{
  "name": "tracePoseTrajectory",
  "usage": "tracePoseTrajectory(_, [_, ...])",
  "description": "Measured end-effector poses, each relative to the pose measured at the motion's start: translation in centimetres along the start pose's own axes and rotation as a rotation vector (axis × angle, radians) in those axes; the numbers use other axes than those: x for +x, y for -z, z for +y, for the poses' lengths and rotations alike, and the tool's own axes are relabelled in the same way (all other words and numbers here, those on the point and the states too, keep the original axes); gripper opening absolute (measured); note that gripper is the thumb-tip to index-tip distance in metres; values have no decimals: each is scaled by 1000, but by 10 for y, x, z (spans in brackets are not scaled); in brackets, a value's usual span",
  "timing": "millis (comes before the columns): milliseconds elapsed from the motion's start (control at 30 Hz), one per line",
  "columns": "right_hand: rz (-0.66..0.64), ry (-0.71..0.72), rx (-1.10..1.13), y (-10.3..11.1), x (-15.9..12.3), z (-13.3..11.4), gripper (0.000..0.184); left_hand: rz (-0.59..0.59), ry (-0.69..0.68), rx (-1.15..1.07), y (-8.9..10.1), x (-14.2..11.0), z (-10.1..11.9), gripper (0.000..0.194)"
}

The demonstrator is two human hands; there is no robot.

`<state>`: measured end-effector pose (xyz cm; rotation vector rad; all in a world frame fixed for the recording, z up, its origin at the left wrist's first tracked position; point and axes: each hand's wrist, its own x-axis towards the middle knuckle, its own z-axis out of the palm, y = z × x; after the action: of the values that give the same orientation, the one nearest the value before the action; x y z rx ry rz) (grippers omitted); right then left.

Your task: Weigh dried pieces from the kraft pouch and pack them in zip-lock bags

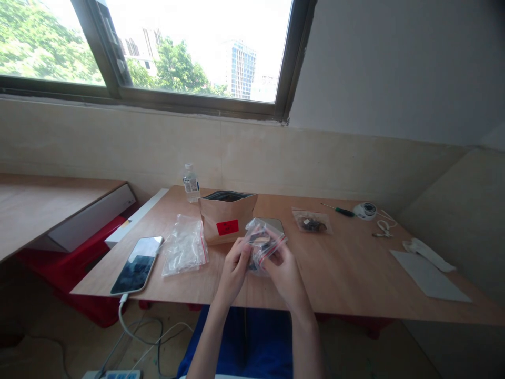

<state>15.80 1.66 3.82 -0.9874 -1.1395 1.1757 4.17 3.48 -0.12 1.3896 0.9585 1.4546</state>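
Both hands hold one clear zip bag (258, 231) with a red seal line, over the table near its front edge. My left hand (235, 263) is closed on the bag's left side. On the right side, the fingers of my right hand (282, 266) are closed around the bag near the seal, partly hidden by the plastic. Something dark lies inside; its kind cannot be made out. Right behind stands an open brown paper pouch (213, 229) with a red label. Left of the hands lie clear zip bags (183, 250), looking flat.
A phone (138, 263) on a charging cable and a water bottle (191, 184) are at the left. To the right lie a zip bag with dark parts (313, 222), a green-handled screwdriver (343, 211), a white dome camera (366, 210) and a white sheet (428, 276).
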Motion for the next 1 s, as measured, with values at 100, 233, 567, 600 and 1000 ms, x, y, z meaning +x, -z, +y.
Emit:
tracePoseTrajectory(100, [47, -3, -9, -1, 1, -3, 50, 39, 41, -12, -2, 0, 1, 45])
tracePoseTrajectory(233, [87, -64, -2, -2, 1, -4, 38, 82, 119, -52, -3, -1, -2, 46])
tracePoseTrajectory(567, [106, 72, -136, 4, 1, -1, 19, 145, 98, -125, -1, 2, -1, 48])
tracePoseTrajectory(600, [100, 77, -145, 4, 1, 0, 18, 148, 105, -133, 0, 2, -2, 47])
tracePoseTrajectory(1000, [-110, 29, -37, -2, -8, -4, 40, 92, 44, -72, 6, 2, 2, 34])
